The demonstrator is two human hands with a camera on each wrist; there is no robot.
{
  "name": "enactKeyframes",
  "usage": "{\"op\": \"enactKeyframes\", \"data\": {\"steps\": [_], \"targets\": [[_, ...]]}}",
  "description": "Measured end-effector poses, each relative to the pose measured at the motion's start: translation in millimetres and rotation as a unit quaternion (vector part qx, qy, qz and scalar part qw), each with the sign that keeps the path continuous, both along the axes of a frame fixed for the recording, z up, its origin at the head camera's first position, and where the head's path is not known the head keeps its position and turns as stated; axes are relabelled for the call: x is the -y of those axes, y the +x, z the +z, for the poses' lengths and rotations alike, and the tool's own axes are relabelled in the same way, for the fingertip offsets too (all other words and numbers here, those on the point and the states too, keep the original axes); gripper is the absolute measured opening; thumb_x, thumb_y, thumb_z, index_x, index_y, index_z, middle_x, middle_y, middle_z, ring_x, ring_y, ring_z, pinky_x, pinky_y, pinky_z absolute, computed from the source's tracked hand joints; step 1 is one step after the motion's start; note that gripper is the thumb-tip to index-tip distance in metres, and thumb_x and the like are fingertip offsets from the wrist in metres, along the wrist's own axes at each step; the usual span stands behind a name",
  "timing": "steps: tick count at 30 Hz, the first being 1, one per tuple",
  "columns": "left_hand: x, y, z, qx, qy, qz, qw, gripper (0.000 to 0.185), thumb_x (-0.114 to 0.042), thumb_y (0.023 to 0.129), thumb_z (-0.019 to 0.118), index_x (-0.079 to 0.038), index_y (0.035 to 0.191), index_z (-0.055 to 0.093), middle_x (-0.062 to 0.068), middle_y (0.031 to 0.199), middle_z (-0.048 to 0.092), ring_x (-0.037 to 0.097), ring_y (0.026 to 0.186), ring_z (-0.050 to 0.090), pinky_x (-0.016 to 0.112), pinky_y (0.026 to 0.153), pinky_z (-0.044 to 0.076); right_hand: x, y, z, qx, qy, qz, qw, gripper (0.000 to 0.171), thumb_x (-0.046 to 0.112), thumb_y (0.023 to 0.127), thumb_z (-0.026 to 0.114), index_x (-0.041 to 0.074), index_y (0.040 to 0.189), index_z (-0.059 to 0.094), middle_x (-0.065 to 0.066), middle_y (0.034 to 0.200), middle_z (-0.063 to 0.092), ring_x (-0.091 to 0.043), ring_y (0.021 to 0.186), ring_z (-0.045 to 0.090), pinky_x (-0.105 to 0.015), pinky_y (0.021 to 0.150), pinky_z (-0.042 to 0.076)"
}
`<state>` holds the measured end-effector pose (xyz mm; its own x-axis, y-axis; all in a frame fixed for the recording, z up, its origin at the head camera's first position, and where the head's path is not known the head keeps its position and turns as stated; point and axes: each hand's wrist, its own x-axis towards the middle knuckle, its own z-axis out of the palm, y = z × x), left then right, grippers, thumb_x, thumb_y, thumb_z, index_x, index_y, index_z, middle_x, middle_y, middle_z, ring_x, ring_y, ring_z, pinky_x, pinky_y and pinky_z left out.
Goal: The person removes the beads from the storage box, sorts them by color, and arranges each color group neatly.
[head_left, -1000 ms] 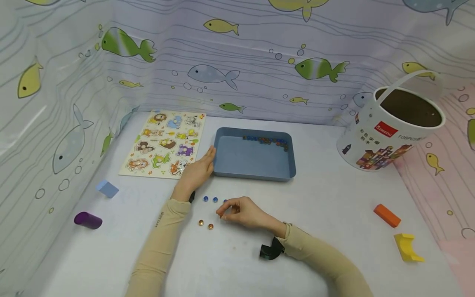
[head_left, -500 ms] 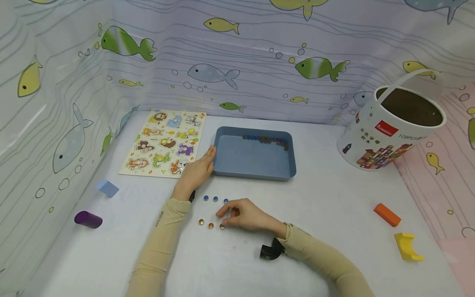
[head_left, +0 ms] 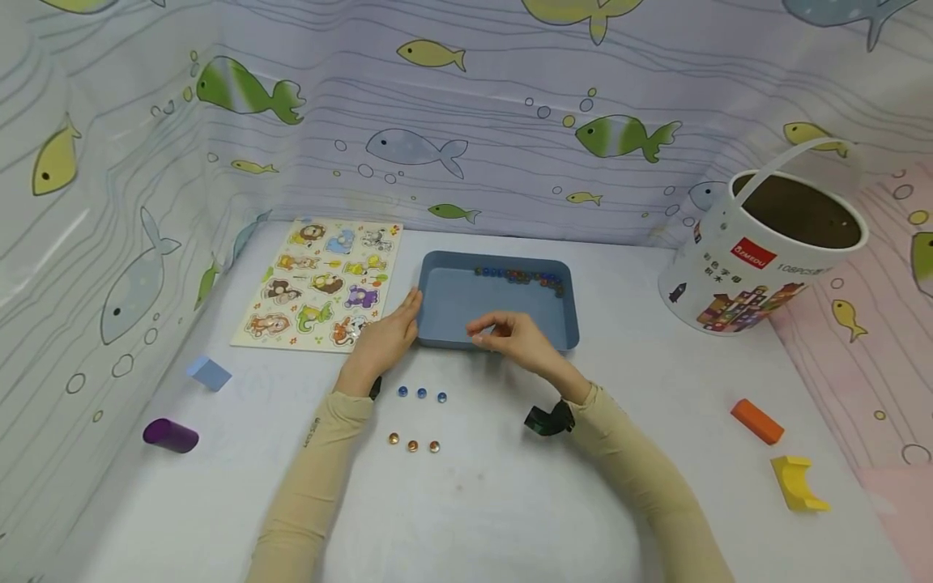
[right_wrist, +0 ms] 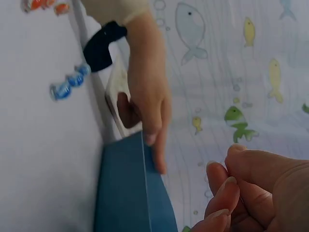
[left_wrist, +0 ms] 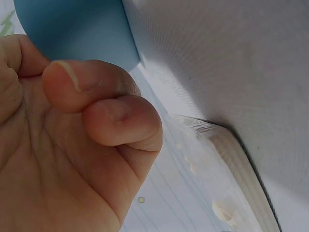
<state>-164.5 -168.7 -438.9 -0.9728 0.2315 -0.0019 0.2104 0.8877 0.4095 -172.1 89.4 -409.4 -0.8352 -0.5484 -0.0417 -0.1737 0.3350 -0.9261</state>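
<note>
Reaching over the near wall of the blue tray [head_left: 437, 287], the right hand [head_left: 513, 338] hovered above the tray floor with its fingers [right_wrist: 227, 193] drawn together at the tips; whether they pinched a bead I could not tell, since nothing showed between them in either the head or the right wrist view. The left hand [head_left: 384, 340] lay on the counter [head_left: 474, 510] with straight, relaxed fingers pressed against the tray's left wall, gripping nothing.

The largest risk, as I judged it, was the tray itself: a knock from the right wrist on its near wall could have shoved it, and the left hand only braced one side. Next, the loose beads [head_left: 519, 276] lined up along the tray's far wall could have rolled and scattered if the tray tilted or a finger swept them. Smallest, the sleeve of the right arm passed near the three blue beads [head_left: 421, 394] and three orange beads [head_left: 413, 444] on the counter and could have broken up those two rows.

Half a second earlier the right hand had been low on the counter at the end of the orange row; it had since lifted away to the tray, leaving all three orange beads lying free. The left hand had not moved.
</note>
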Motion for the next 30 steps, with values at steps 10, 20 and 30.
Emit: {"op": "enactKeyframes", "data": {"steps": [10,20,30], "targets": [[-5,-3.2,0.1,0.006,0.006,-0.002,1.0000,0.054,-0.021,0.103,0.033,-0.010,0.155,0.022,0.004,0.162,0.019,0.031,0.068,0.062,0.029,0.044,0.038,-14,-73.3,6.3,0.001,-0.021,-0.111,0.994,0.032,0.018,0.095,0.062,0.002,0.123,0.063,-0.016,0.125,0.065,-0.041,0.109,0.055,-0.056,0.093,0.045],[-1,2.5,-0.5,0.006,0.018,-0.002,0.9998,0.054,-0.020,0.103,0.034,-0.009,0.155,0.022,0.006,0.162,0.020,0.030,0.066,0.061,0.029,0.044,0.038,12,-111.4,-13.5,-0.001,0.005,-0.170,0.986,0.032,0.017,0.093,0.065,0.007,0.123,0.066,-0.009,0.125,0.066,-0.025,0.117,0.059,-0.042,0.100,0.048],[-1,1.6,-0.3,0.010,0.007,0.000,0.9999,0.054,-0.021,0.103,0.034,-0.010,0.155,0.022,0.003,0.162,0.018,0.036,0.103,0.066,0.032,0.052,0.046,30,-129.0,-31.5,-0.040,0.126,-0.144,0.981,0.029,0.016,0.095,0.062,0.013,0.123,0.067,-0.006,0.133,0.062,-0.026,0.132,0.049,-0.043,0.107,0.042]]}}
